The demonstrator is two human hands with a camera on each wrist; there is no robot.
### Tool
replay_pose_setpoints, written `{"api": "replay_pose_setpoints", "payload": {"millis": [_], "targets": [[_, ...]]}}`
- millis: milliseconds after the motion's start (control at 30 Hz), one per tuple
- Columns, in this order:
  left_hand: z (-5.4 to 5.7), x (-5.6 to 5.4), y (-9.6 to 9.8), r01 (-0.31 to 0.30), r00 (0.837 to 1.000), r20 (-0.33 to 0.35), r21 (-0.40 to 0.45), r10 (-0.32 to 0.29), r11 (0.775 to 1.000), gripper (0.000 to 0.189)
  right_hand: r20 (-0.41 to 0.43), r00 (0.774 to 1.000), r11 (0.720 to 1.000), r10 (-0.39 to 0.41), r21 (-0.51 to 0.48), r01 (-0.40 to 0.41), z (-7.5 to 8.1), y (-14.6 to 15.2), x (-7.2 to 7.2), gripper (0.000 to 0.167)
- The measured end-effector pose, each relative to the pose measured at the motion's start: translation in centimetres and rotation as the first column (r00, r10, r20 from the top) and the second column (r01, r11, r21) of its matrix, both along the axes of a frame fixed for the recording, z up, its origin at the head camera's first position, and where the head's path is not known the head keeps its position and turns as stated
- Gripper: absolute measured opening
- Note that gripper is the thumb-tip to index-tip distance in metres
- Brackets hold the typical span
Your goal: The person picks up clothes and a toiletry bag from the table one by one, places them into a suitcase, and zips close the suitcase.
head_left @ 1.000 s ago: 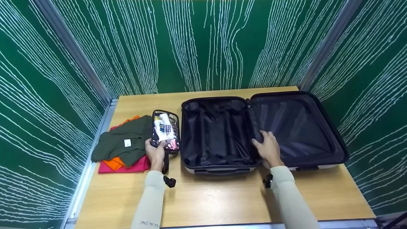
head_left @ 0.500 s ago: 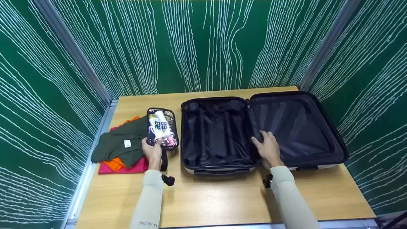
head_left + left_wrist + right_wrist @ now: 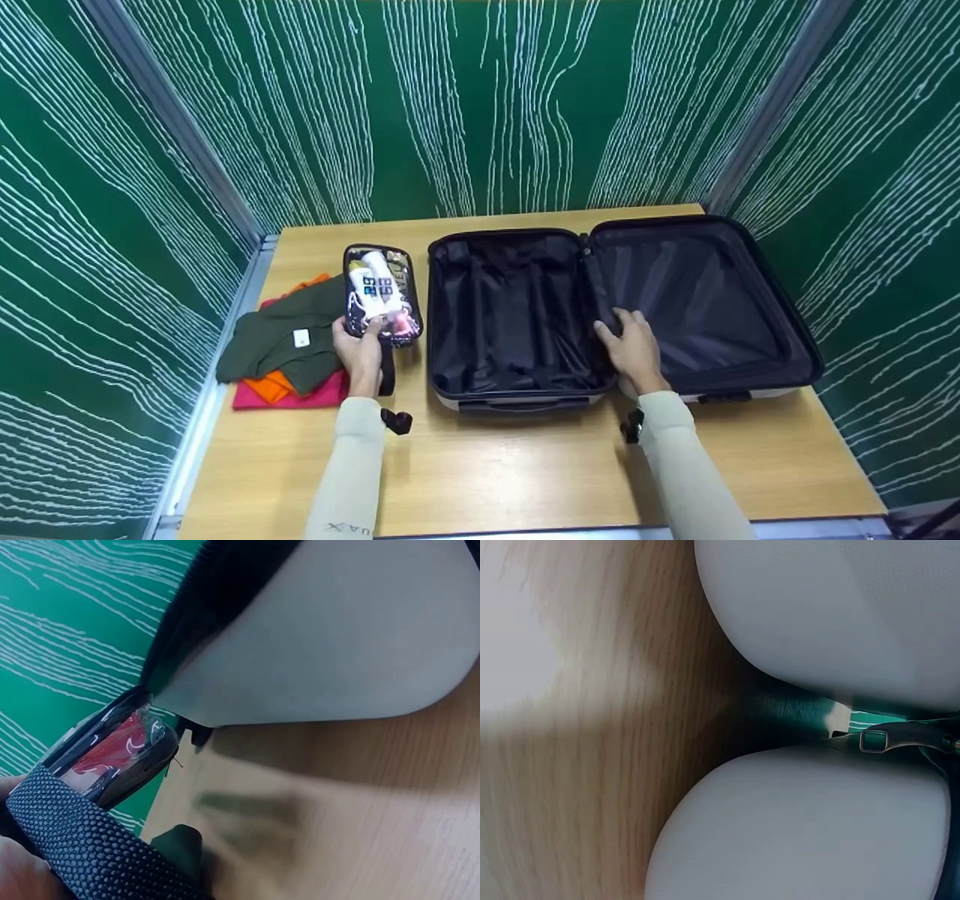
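Observation:
In the head view my left hand grips the near end of a clear toiletry pouch with black edging. White bottles and something pink show through it. The pouch is held up over the table, between the clothes and the suitcase. Its black strap crosses the left wrist view. An open suitcase with black lining lies in the middle; its other half is folded out to the right. My right hand rests on the inner edge where the two halves meet. The right wrist view shows pale outer shells but no fingers.
A dark green shirt with a white label lies at the left on orange and pink clothes. The wooden table extends in front of the suitcase. Green walls with white wavy lines surround three sides.
My left hand has lifted the toiletry pouch and moved it slightly left and away from me. My right hand, the suitcase and the clothes have stayed in place.

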State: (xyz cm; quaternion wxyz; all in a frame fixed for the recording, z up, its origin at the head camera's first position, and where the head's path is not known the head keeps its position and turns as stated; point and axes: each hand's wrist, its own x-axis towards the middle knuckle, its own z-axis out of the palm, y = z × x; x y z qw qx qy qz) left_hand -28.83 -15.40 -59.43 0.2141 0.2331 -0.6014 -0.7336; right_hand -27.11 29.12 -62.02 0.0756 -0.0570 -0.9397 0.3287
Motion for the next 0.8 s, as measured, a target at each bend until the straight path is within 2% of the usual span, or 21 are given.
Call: {"api": "replay_pose_setpoints", "payload": {"millis": [400,600,800], "targets": [[1.8,-0.2,0.7,-0.002,0.999,-0.032,0.053,0.004,0.999,0.040,-0.031,0.999,1.000,-0.012,-0.015,0.011,-0.1,0.0,-0.1,0.062],[2.3,-0.3,1.0,0.008,0.999,-0.036,0.067,-0.005,0.998,0.038,-0.023,1.000,1.000,-0.010,-0.012,0.010,-0.2,0.0,-0.2,0.062],[2.9,-0.4,1.7,0.010,0.998,-0.069,0.107,-0.002,0.994,0.033,-0.015,1.000,1.000,-0.007,-0.013,0.007,-0.2,0.0,-0.1,0.062]]}}
